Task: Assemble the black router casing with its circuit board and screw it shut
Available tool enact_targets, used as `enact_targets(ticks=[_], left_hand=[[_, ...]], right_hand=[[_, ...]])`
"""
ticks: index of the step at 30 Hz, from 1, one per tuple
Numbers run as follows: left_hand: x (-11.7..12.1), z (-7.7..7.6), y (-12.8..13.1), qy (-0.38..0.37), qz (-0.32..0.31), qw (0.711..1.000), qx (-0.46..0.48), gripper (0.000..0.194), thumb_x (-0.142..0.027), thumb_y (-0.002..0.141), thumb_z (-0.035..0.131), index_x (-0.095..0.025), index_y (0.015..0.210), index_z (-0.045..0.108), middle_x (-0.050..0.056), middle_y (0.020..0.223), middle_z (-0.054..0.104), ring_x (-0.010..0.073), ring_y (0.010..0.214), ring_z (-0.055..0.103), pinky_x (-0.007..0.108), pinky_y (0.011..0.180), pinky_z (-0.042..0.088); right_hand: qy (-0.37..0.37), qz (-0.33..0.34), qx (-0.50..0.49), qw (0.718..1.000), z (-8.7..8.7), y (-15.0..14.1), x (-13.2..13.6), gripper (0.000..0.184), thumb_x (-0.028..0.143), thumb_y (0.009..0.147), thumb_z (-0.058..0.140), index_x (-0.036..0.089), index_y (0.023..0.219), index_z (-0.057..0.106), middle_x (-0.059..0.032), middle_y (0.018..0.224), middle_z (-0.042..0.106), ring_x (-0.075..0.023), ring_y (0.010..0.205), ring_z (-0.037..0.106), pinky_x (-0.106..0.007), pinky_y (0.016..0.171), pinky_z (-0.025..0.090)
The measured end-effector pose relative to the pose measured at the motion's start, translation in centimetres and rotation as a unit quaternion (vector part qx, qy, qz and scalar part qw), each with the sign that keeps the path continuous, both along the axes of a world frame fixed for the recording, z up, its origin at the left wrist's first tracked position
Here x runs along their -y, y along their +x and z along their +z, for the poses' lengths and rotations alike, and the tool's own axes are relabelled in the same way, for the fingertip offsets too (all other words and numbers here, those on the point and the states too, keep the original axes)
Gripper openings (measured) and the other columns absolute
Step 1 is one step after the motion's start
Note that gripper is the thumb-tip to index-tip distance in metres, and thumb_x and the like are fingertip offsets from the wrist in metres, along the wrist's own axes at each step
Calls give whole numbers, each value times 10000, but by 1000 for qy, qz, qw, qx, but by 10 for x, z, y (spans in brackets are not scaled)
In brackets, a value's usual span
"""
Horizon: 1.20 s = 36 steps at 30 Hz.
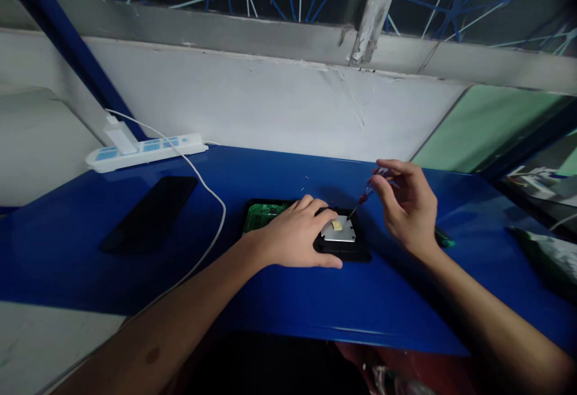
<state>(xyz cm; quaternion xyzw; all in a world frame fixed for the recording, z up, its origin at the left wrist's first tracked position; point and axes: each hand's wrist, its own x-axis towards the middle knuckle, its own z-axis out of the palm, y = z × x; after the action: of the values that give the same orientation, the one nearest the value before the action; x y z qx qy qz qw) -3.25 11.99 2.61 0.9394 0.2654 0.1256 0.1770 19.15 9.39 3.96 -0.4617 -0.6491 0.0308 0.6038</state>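
Observation:
A black device housing [363, 252] lies on the blue table, with a green circuit board [261, 217] in its left part. On its right part sits a silver metal plate [339, 235] bearing a small yellowish square pad [336, 225]. My left hand [295, 235] rests across the middle of the housing, fingers spread toward the far edge and thumb along the near edge, hiding what lies beneath. In my right hand [408, 202] is a screwdriver [368, 188] with a clear purplish handle, pinched between thumb and fingers. Its slanted shaft reaches down to the plate's far right corner.
A dark flat phone-like slab [151, 214] lies at left, beside a white cable [220, 202]. A white power strip [153, 150] with a plugged-in charger stands behind. Right of my right wrist is a small dark and green object [444, 238]; a shiny bag [552, 257] lies far right.

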Motion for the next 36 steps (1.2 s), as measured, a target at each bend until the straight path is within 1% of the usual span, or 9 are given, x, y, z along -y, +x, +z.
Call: enact_targets(ticks=[2, 5, 9, 13, 16, 20, 24, 30, 36], left_hand=[[0, -1, 0, 0, 0, 1000, 1, 831, -754, 781, 646, -231, 1411, 504, 107, 1420, 497, 344, 1306, 405, 506, 1109, 371], [0, -1, -1, 3, 0, 1000, 5, 833, -750, 781, 651, -227, 1411, 505, 111, 1423, 496, 347, 1306, 406, 509, 1112, 372], [0, -1, 0, 10, 2, 1000, 4, 830, -740, 779, 664, -211, 1401, 514, 118, 1410, 505, 344, 1298, 415, 506, 1114, 376], [0, -1, 0, 14, -2, 1000, 1, 829, -745, 787, 650, -216, 1408, 504, 123, 1423, 502, 352, 1325, 404, 511, 1111, 377], [-1, -2, 0, 9, -2, 1000, -3, 837, -756, 790, 638, -223, 1419, 491, 125, 1444, 489, 356, 1346, 395, 522, 1117, 368], [-1, -3, 0, 11, -1, 1000, 1, 836, -762, 791, 631, -220, 1414, 495, 119, 1441, 493, 350, 1347, 401, 519, 1136, 351], [0, -2, 1, 21, -1, 1000, 1, 820, -735, 791, 659, -216, 1406, 500, 111, 1420, 510, 339, 1327, 420, 510, 1140, 354], [1, -3, 1, 30, 1, 1000, -1, 818, -736, 789, 663, -206, 1393, 513, 117, 1411, 514, 341, 1317, 428, 507, 1127, 376], [-1, -4, 1, 33, -1, 999, -2, 833, -742, 791, 652, -211, 1413, 494, 119, 1429, 506, 344, 1332, 419, 514, 1121, 383]], right_hand=[[-16, 14, -8, 1000, 1, -2, 3, 293, 301, 977, 567, 303, 1265, 615, -51, 1050, 680, -211, 905, 687, -438, 817, 608], [-31, 40, -8, 999, 0, -5, 5, 293, 305, 1020, 467, 302, 1279, 605, -67, 1118, 695, -222, 937, 701, -451, 804, 605], [-54, 45, -4, 998, -6, -3, 1, 303, 359, 970, 570, 312, 1269, 583, -70, 1169, 600, -209, 901, 659, -391, 674, 618], [-39, 22, -2, 999, -7, 1, -4, 295, 347, 892, 695, 306, 1175, 623, -22, 999, 547, -164, 777, 611, -350, 646, 614], [-30, 29, -9, 999, -4, -1, -1, 277, 307, 919, 665, 295, 1192, 617, -13, 961, 585, -162, 765, 665, -371, 712, 618], [-55, 71, -25, 996, -4, -4, 2, 332, 322, 1002, 518, 298, 1333, 512, -59, 1096, 669, -198, 865, 721, -394, 726, 615], [-72, 88, -18, 993, -8, -1, 0, 345, 355, 1012, 485, 307, 1354, 475, -72, 1157, 640, -205, 875, 710, -409, 723, 606], [-87, 57, 8, 995, -11, 0, -1, 435, 371, 951, 604, 331, 1363, 469, -68, 1161, 561, -226, 955, 653, -418, 746, 605], [-22, 11, 23, 999, -7, 4, -4, 306, 343, 874, 726, 287, 1150, 605, -32, 1034, 544, -169, 825, 601, -356, 696, 599]])
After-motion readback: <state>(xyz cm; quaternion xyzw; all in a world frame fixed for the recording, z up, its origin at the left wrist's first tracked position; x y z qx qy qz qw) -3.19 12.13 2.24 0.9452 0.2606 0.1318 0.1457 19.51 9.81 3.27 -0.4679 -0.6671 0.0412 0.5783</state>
